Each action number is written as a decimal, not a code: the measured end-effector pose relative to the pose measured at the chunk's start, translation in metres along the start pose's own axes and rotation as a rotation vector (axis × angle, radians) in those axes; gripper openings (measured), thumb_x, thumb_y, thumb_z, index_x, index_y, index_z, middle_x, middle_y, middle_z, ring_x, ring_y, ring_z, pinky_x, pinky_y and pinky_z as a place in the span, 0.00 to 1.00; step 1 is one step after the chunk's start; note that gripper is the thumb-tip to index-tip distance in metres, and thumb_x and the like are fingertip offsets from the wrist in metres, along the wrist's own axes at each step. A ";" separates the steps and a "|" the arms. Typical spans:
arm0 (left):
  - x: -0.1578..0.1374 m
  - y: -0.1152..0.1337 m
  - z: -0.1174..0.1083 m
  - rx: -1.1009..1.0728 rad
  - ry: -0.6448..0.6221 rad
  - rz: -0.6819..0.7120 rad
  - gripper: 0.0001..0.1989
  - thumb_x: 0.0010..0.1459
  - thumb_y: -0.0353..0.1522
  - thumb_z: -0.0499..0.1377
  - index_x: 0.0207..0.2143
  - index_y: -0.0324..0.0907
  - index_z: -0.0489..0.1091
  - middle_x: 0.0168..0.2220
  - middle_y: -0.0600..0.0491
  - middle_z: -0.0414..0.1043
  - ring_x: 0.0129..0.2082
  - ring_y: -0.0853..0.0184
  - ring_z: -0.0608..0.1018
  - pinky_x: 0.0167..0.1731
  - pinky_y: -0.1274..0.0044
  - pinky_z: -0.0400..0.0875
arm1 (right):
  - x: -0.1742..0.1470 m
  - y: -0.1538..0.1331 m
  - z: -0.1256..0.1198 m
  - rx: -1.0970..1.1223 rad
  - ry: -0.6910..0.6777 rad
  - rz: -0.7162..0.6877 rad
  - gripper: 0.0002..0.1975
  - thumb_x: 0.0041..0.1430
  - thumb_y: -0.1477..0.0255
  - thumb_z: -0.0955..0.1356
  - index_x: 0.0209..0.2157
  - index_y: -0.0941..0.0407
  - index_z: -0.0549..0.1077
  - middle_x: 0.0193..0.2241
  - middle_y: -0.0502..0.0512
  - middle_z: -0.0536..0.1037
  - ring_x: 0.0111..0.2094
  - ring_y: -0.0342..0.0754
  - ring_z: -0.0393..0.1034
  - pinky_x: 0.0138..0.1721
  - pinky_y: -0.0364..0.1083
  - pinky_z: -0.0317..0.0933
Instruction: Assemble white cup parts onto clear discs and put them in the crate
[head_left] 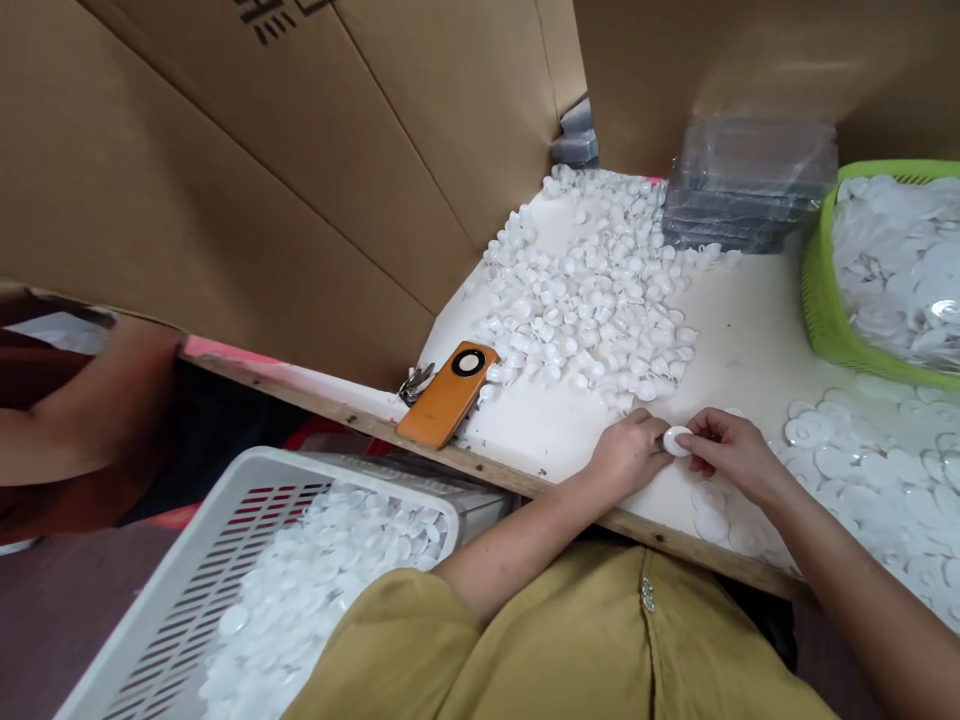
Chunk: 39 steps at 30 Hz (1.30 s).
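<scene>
Near the table's front edge my two hands meet at a round white plastic disc (676,441). My right hand (735,455) pinches the disc between thumb and fingers at its right side. My left hand (628,458) is closed against the disc's left edge; a small dark bit shows at its fingertips, too small to make out. Just beyond lies a wide heap of small white plastic pieces (577,310), some with what look like little loops. Flat white discs (885,475) spread over the table to the right of my right hand.
An orange phone (439,405) lies at the table's left edge beside some keys (415,382). A green basket (819,290) of white discs and clear plastic-wrapped stacks (750,190) stand behind. Below left is a grey crate (247,470) of white pieces. Cardboard (300,170) separates another person's arm (112,400).
</scene>
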<state>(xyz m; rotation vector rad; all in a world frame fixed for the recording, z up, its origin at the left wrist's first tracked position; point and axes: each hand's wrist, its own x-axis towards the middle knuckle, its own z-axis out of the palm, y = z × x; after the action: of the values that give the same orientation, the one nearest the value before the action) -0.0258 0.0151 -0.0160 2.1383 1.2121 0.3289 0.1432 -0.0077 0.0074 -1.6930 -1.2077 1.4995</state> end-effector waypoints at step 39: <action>-0.144 -0.078 -0.164 0.154 0.023 -0.402 0.16 0.56 0.42 0.54 0.38 0.44 0.74 0.38 0.51 0.75 0.36 0.63 0.75 0.38 0.75 0.67 | 0.009 0.028 -0.064 -0.959 0.294 -0.205 0.10 0.54 0.64 0.66 0.35 0.54 0.70 0.36 0.54 0.68 0.31 0.47 0.68 0.29 0.45 0.58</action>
<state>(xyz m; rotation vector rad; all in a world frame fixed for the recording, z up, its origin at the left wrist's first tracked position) -0.2389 -0.0090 0.0719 1.9564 1.6873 0.0859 0.2117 -0.0024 -0.0075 -2.1493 -2.0171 0.4925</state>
